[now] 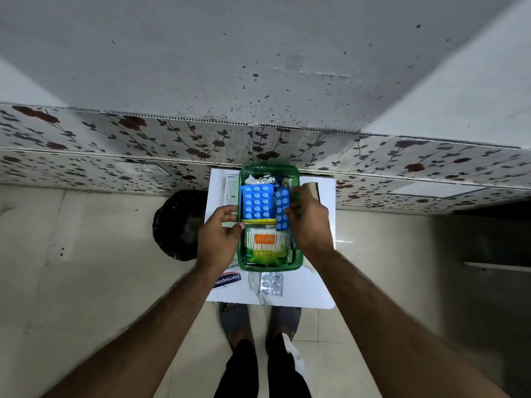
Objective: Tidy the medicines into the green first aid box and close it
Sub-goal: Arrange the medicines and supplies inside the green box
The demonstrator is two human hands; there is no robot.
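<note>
Inside the green first aid box (244, 264), the narrow blue blister strip (282, 208) runs lengthwise along its right wall, pinched by the right hand (309, 222), while the left hand (219, 237) grips the box's left rim.

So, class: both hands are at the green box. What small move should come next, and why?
Probably the right hand should press the narrow blue blister strip down flat beside the wide blue blister pack. The strip stands tilted in the green first aid box, while the left hand steadies the box rim.
</note>
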